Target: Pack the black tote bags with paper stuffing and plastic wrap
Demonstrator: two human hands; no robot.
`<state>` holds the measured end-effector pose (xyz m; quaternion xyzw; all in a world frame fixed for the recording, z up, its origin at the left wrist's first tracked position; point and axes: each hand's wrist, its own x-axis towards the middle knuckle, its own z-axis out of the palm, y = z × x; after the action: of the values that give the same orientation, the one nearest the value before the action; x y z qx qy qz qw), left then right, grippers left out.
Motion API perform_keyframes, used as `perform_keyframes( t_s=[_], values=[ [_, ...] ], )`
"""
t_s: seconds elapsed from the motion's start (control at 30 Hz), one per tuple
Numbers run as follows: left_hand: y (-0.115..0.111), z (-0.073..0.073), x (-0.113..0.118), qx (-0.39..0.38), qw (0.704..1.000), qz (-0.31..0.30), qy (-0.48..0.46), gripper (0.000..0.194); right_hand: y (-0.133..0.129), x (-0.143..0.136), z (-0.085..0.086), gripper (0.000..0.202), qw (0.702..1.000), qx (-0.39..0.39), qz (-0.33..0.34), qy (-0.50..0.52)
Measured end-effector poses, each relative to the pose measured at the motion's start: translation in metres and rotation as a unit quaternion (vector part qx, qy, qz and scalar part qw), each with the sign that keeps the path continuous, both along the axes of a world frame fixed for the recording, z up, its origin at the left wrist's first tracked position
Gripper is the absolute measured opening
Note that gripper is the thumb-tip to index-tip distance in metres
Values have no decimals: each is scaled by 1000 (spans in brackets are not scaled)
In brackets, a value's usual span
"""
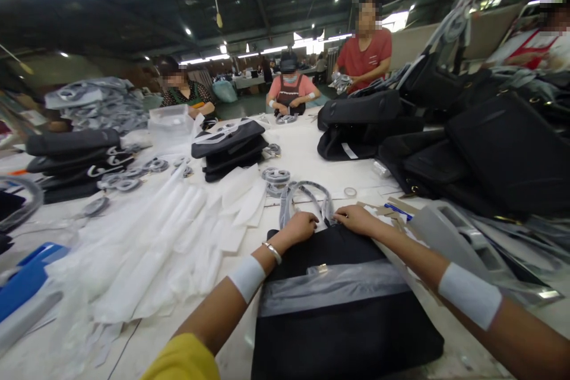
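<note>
Clock = whole view, 12 at top. We have the black bag (347,338) at 5 o'clock, flat on the table (307,160), bottom edge partly cut off by the frame. Bag's shut or folded over, so can't see inside. Clear film (356,288) lies across its front, blurring what's under; gold clasp (322,268) pokes up at the film's top edge.

L hand (303,225) and R hand (355,218): both at bag's top edge, fingers bent, by the base of the wrapped handles (307,190). Fingertips mostly hidden; we can't tell if either's gripping or just resting.

White sheets (155,249) at 8, overlapping, can't count. Blue item (27,285) farther out at 8, cut off by L frame edge, ID unclear. Translucent sack (225,90) at 10–11, bkgd; contents unclear. Black bags (512,148) heaped at 3, some cut off; insides hidden.
</note>
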<state>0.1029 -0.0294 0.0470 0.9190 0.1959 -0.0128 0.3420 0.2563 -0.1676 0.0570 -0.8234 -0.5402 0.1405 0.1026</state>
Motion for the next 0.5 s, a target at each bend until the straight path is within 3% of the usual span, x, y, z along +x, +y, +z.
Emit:
perform_keyframes(
  t_s=[0.13,0.23,0.33,0.5],
  values=[
    [1,-13,30,-60,998,29,3,40,7,0,-6,32,1000,7,-1,16],
    [1,-15,39,-67,997,34,6,42,13,0,-9,32,999,9,6,35],
    [7,-9,33,-37,999,13,21,29,21,2,-8,35,999,3,3,46],
    [6,9,1,84,995,-27,39,16,43,0,-8,37,998,-19,-32,43]
  ],
)
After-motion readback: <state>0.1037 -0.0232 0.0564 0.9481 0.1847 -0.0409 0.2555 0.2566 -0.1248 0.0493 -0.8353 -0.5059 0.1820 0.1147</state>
